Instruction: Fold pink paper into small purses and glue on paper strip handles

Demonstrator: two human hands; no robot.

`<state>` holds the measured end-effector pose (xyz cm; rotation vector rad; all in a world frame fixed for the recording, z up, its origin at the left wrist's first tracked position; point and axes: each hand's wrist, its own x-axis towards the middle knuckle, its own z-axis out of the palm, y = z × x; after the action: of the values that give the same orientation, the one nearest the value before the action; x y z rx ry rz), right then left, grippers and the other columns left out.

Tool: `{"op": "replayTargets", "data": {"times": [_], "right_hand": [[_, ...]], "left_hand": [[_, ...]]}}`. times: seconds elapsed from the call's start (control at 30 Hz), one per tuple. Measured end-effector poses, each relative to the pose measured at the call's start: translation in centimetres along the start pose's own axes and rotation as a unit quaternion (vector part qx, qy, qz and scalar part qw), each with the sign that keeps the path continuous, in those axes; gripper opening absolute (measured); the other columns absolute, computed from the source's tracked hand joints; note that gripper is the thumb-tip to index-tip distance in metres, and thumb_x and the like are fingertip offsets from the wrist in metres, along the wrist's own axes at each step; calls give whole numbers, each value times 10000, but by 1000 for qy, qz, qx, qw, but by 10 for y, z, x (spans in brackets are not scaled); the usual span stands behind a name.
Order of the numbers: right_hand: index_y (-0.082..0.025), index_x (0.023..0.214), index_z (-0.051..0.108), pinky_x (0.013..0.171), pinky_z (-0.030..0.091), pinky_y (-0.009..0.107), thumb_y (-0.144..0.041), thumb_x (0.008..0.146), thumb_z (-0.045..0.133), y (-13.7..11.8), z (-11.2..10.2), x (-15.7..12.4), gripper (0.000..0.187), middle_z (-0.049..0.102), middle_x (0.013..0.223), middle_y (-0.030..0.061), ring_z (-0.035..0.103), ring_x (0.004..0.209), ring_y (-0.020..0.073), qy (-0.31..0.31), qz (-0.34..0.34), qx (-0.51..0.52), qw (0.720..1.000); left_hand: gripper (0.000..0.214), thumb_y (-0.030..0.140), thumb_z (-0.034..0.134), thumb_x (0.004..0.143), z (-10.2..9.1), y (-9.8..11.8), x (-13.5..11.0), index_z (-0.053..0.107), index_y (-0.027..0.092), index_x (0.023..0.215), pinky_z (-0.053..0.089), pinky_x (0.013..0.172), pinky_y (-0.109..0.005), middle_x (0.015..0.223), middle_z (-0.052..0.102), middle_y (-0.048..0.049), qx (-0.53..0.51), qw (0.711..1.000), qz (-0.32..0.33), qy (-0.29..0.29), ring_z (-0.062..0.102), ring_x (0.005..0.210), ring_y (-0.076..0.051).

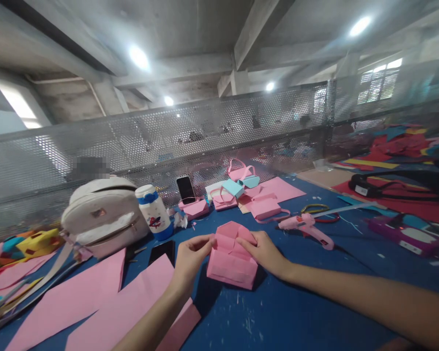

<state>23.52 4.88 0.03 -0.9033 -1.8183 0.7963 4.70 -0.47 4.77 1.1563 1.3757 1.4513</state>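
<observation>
The fingers (205,240) of the left hand (190,257) are closed in a pinch on the upper left flap of a pink paper bag (230,267). The fingers (250,238) of the right hand (266,251) curl over its upper right flap and grip it. The bag stands on the blue table (296,307) at the centre of the frame, just below the middle. It is a small boxy shape of folded pink paper, with creased flaps meeting at its top and a flat front panel (its far side is hidden).

To the lower left lie long pink sheets (76,297), and a black phone (162,250) lies flat just beside the left hand. A pink glue gun (307,227) lies right of centre. Further back, a white bottle (154,210) stands next to a beige backpack (102,214) at the left. Several finished pink bags (265,207) sit at the middle of the frame, before a perforated metal screen (131,136).
</observation>
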Motion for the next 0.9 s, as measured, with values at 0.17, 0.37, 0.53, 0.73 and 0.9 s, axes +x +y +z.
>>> {"op": "replayTargets", "data": {"times": [0.17, 0.37, 0.53, 0.73, 0.9], "right_hand": [[-188, 572, 400, 512, 222, 256, -487, 854, 481, 0, -1, -1, 419, 347, 549, -27, 307, 575, 123, -4, -17, -25, 1000], [-211, 542, 304, 503, 178, 270, -491, 854, 499, 3, -1, 1, 462, 292, 509, -40, 255, 542, 113, 15, -36, -52, 998], [-206, 536, 324, 499, 177, 274, -489, 858, 514, 7, -2, 2, 469, 307, 500, -40, 257, 526, 111, 24, -45, -55, 997], [-166, 553, 541, 513, 319, 253, -453, 875, 547, 4, -3, 0, 432, 525, 526, -9, 444, 530, 135, -7, -52, -13, 999], [-163, 864, 750, 674, 489, 288, -357, 856, 610, -3, -3, -4, 240, 756, 828, 59, 669, 759, 224, -53, -56, 52, 996]], "left_hand": [[435, 461, 913, 426, 0, 0, 0, 798, 147, 703, 518, 643, -253, 702, 756, -83, -4, 1000, 10, 21, 662, 656, -195], [536, 634, 823, 552, -1, -2, -2, 784, 120, 698, 544, 669, -297, 680, 741, -107, -20, 1000, -3, 12, 688, 642, -222], [526, 583, 875, 489, -1, -2, -1, 797, 126, 737, 549, 695, -300, 717, 754, -106, -16, 1000, -12, 1, 693, 680, -226], [448, 491, 909, 418, 0, 1, 0, 789, 137, 665, 534, 647, -269, 678, 750, -87, -5, 1000, -4, 14, 660, 625, -191], [364, 414, 914, 420, 1, 2, 0, 760, 147, 614, 513, 618, -245, 661, 742, -73, -4, 999, 16, 30, 654, 618, -178]]}}
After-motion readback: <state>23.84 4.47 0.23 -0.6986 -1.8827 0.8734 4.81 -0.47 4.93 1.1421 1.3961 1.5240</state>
